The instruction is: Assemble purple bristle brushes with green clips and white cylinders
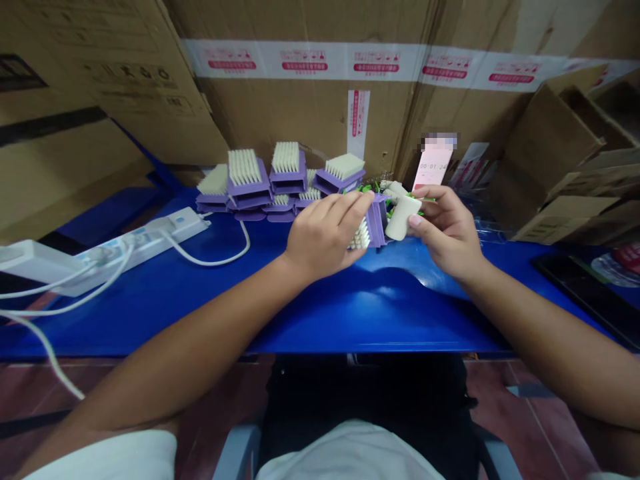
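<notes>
My left hand (327,230) is closed round a purple brush head (377,223); its cream bristles show under the palm and its hollow side faces right. Between the thumb and fingers of my right hand (447,230) is a cream tube-shaped piece (403,217), held just right of the brush head's opening. Whether the two parts touch I cannot tell. Behind the hands, small green and cream parts (390,185) lie in a heap, partly hidden. Several more purple brush heads (245,177) are stacked to the left, bristles mostly up.
A white power strip (135,250) with cables lies at the left of the blue table (320,320). A phone showing a timer (433,163) leans at the back. Cardboard boxes (300,107) wall the rear, and a cut carton (560,160) stands right. A dark phone-like device (590,293) lies far right.
</notes>
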Tool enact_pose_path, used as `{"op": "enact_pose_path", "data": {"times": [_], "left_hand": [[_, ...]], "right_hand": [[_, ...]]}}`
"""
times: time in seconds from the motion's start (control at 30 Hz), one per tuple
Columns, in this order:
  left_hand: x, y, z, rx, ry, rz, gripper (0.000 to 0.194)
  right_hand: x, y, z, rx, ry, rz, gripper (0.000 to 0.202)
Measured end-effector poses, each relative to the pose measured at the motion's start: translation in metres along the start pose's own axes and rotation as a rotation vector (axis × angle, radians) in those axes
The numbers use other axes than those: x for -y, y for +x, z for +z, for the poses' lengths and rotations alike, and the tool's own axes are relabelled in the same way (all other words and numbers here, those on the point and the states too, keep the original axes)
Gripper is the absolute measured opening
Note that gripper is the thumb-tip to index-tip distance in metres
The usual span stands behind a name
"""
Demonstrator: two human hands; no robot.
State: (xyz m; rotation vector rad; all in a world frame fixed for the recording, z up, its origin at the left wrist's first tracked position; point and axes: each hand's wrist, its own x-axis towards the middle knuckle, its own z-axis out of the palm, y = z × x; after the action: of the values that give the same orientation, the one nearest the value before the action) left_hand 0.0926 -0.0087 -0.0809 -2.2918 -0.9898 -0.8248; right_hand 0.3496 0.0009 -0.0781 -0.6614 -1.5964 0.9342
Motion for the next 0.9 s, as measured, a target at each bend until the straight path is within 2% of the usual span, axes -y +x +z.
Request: {"op": "enact_pose_path", "data": {"times": [0.3,0.5,0.63,0.9], "left_hand": [[-0.0008,-0.0004,0.0026,0.034,0.004,0.019,0.078],[-0.0017,0.0002,0.0014,-0.036,0.03,0.058,0.075],[-0.0019,-0.0002,0.0009,0.005,0.012,0.043,0.076],[-0.0021,-0.0003,0.0004,0.041,-0.024,-0.031,0.08]], "right_hand": [[0.0003,-0.0011,-0.0025,0.028,-0.08,-0.065,0.037],[-0.0008,-0.001,-0.0029,0.019,-0.068,-0.034,0.039],[-0.0005,-0.0016,-0.0025,0.027,-0.075,-0.036,0.037],[-0.0054,0.0026,-0.0048,-0.007,0.091,0.171,0.046]]}}
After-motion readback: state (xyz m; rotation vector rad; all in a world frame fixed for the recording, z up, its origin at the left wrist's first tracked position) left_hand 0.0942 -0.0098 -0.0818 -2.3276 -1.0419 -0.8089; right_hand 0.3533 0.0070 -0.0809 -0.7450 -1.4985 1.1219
